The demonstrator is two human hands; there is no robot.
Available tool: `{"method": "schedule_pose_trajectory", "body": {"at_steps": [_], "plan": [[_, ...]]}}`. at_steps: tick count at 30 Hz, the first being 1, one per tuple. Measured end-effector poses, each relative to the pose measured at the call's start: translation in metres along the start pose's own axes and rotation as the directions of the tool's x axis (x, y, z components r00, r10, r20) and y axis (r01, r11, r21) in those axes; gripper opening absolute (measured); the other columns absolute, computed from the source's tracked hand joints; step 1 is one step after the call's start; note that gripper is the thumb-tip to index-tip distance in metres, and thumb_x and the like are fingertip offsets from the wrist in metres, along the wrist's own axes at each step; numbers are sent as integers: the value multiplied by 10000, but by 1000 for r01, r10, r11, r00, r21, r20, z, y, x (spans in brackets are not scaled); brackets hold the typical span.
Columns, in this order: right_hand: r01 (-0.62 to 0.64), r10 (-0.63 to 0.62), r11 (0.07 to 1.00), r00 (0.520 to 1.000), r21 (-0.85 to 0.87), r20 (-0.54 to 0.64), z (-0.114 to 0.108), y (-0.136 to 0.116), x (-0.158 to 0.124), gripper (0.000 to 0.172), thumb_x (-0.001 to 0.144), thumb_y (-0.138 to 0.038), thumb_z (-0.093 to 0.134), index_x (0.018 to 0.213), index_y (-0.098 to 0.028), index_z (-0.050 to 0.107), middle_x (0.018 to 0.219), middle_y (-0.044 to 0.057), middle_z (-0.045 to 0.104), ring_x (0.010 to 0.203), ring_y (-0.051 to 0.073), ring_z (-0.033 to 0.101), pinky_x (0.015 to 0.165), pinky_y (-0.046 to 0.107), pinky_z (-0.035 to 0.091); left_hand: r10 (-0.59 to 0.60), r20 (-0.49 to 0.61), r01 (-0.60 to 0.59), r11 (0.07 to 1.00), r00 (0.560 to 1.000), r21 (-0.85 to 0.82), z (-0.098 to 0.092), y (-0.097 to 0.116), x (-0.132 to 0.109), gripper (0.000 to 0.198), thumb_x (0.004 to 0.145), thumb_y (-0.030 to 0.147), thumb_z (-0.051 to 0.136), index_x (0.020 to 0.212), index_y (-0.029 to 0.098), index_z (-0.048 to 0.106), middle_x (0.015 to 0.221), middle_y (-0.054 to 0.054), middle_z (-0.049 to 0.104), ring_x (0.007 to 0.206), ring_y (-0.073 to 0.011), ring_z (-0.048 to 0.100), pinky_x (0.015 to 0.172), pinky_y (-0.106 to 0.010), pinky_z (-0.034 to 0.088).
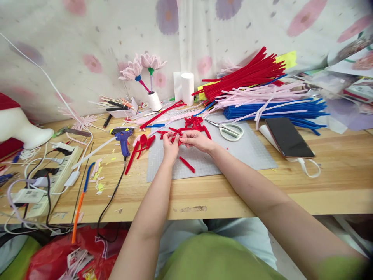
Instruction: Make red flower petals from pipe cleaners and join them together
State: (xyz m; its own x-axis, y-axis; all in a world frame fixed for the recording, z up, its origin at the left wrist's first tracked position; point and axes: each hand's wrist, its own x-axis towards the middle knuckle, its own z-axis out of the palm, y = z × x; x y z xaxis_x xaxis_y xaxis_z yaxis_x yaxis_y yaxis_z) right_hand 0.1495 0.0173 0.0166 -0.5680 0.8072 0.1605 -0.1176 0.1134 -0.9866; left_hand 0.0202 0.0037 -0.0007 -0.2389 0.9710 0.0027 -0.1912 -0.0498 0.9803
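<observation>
Both my hands meet over a grey cutting mat (pixel 247 153) on the wooden table. My left hand (pixel 170 146) and my right hand (pixel 196 139) are closed in a pinch on a short red pipe cleaner piece (pixel 178 139) held between them. Another loose red piece (pixel 187 164) lies on the mat just below my hands. A heap of bent red pieces (pixel 194 122) sits behind my fingers. Finished red petal shapes (pixel 142 142) lie at the mat's left edge.
White-handled scissors (pixel 230 130) and a dark phone (pixel 288 138) lie to the right. Bundles of red (pixel 247 76), pink and blue pipe cleaners (pixel 276 111) are stacked behind. A blue glue gun (pixel 124 139), a power strip (pixel 49 179) with cables and pink pipe-cleaner flowers (pixel 142 66) stand at the left.
</observation>
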Motion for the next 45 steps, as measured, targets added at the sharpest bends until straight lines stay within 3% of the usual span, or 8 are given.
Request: {"method": "schedule_pose_trajectory", "body": {"at_steps": [9,16,20,23,26,33,38,45], "plan": [[-48,48,999,999,12,12,-5,0,-2,377,710,-484,618,614,-143,488,514,-36,507,458,48,388,463,198,277,-47,15,48,997,999,-60,1,1,-2,368,665,332,664,869,215,381,611,79,500,412,-34,416,366,-138,243],[-208,213,975,976,77,-52,-22,4,-1,498,743,-640,462,737,-147,529,541,-8,549,418,62,439,373,188,269,-8,79,15,996,997,-91,1,4,-4,347,681,433,638,848,211,430,672,44,511,458,-47,436,392,-166,357],[-143,152,986,983,90,-106,-21,8,0,417,700,-529,605,904,-180,502,547,-56,523,432,59,436,394,177,303,71,214,-91,993,974,82,-2,5,-7,472,567,335,751,967,223,526,865,-20,586,625,-99,544,477,-196,433],[-146,144,989,975,0,-168,-19,11,1,394,684,-506,623,835,-155,526,478,-77,440,406,50,377,393,183,275,122,208,-175,950,970,258,-5,3,-9,454,537,293,774,953,221,608,895,-45,614,716,-142,572,569,-240,468],[-170,151,982,968,-80,-201,-18,12,3,386,674,-494,626,801,-137,556,525,-54,487,431,47,379,414,190,270,138,211,-207,911,968,357,-6,1,-10,389,543,302,771,902,213,651,857,-46,642,760,-166,586,630,-261,480],[-118,45,973,939,-196,-341,-17,24,8,279,683,-412,615,727,-138,589,641,-4,580,589,96,497,574,227,373,-73,192,-8,921,979,389,4,-2,-12,333,733,394,591,974,169,638,819,-45,664,545,-98,592,450,-207,446],[-77,25,982,956,-170,-292,-18,20,6,302,666,-436,627,706,-141,572,649,-7,568,605,101,495,601,240,375,-136,149,89,954,979,287,4,0,-10,225,708,302,615,861,144,665,736,-31,665,464,-86,582,411,-186,429],[-162,-4,933,889,-323,-457,-14,20,8,316,657,-420,624,596,-161,455,555,-39,456,531,82,397,533,231,300,-125,147,65,931,981,359,2,-5,-8,157,674,256,626,776,143,667,648,-9,649,360,-51,487,397,-189,404]]}}
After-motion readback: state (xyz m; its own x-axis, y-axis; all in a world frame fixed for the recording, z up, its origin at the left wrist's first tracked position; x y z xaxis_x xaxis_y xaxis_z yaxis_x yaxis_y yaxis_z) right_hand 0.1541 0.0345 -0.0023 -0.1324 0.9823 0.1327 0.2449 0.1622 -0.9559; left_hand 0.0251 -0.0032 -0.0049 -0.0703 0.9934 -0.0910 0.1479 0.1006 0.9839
